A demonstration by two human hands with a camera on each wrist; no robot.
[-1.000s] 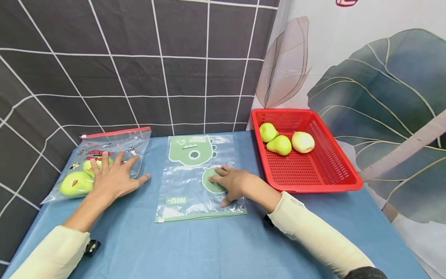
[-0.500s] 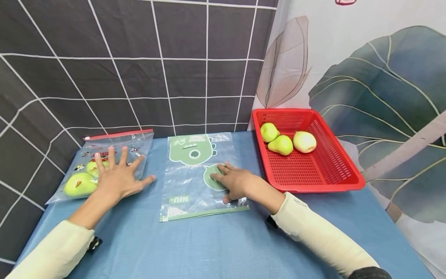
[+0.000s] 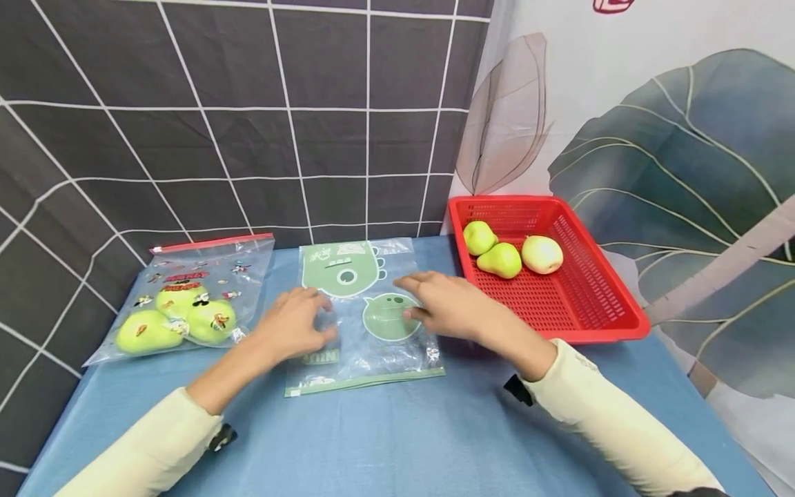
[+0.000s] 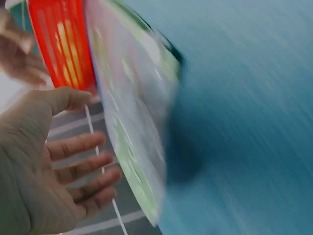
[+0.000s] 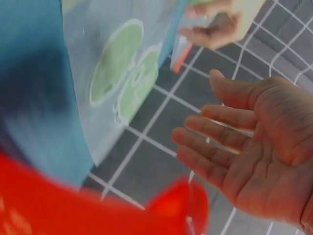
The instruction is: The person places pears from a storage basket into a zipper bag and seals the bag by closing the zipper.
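A clear zip bag with green cartoon prints (image 3: 348,321) lies flat on the blue cloth, its green zip edge toward me. Over its left side hovers my left hand (image 3: 288,328), fingers loosely bent around nothing. My right hand (image 3: 453,304) is above the bag's right edge; the right wrist view shows its palm (image 5: 264,161) bare and its fingers extended. To the left lies a red-topped zip bag (image 3: 211,266) with green pears (image 3: 149,331) inside.
A red plastic basket (image 3: 596,304) stands at the back right, holding two green pears (image 3: 500,260) and a paler round fruit (image 3: 542,254). A dark gridded cloth (image 3: 329,152) hangs behind the table.
My left hand has left the filled bag and moved right over the green-printed bag. My right hand has lifted off that bag and shifted slightly right.
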